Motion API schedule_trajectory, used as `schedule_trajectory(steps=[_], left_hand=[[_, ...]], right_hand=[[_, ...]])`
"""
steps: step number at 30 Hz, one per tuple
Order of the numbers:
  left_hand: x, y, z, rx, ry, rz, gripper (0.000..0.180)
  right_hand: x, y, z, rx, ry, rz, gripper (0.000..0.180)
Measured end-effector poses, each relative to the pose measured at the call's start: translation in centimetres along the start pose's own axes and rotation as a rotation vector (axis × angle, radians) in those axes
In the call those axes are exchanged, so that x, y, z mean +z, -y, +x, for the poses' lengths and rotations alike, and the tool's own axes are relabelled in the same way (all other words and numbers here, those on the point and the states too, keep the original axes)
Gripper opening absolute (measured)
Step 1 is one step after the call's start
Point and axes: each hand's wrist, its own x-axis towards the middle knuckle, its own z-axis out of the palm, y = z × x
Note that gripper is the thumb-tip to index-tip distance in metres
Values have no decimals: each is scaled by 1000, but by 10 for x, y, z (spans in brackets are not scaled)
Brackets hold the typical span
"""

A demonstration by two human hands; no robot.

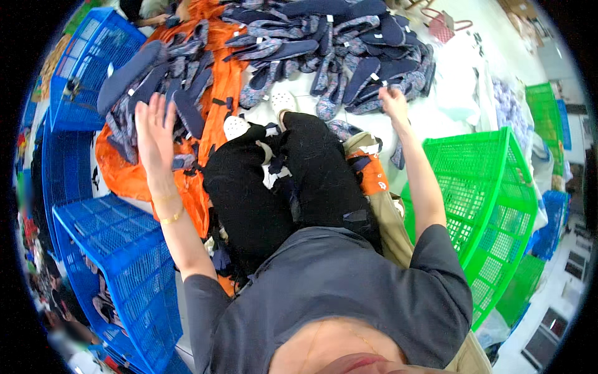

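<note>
My left hand [154, 128] is raised with its fingers stretched out and apart, holding nothing. Beside and beyond it lies a heap of navy and floral slippers [187, 106], partly on an orange sheet [225, 75]. My right hand [393, 103] has its fingers drawn together in a pinch at the near right edge of a larger pile of slippers [330, 50]. What those fingers hold, if anything, is too small to make out. Small white tags show on several slippers. One floral slipper [341, 129] rests close to my right knee.
Blue plastic crates [118, 243] stand along my left side. A large green crate [479, 193] is to my right, with a white bundle [458, 87] beyond it. Scraps of cloth lie around my black-trousered legs. A red and white bag [442, 26] sits at the far right.
</note>
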Motion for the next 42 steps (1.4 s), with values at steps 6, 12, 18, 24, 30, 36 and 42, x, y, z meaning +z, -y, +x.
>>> schedule_trajectory(steps=[6, 12, 18, 24, 30, 36, 42], left_hand=[[14, 56, -58, -246, 327, 701, 28], [-3, 59, -56, -220, 55, 465, 25], [7, 54, -45, -237, 42, 370, 25], [22, 54, -54, -159, 180, 568, 25], [88, 88, -66, 473, 850, 1114, 36], [142, 92, -73, 776, 875, 1097, 49], [102, 52, -96, 547, 926, 1080, 42]], right_hand=[[-9, -162, -5, 442, 328, -679, 30], [0, -208, -24, 351, 263, -1141, 27], [-30, -268, -44, 437, 240, -1052, 32], [-16, -170, -2, 248, 224, -503, 23], [35, 57, -14, 26, 295, 34, 14], [92, 222, -87, 18, 463, 380, 10], [118, 238, -138, 288, 602, 414, 8]])
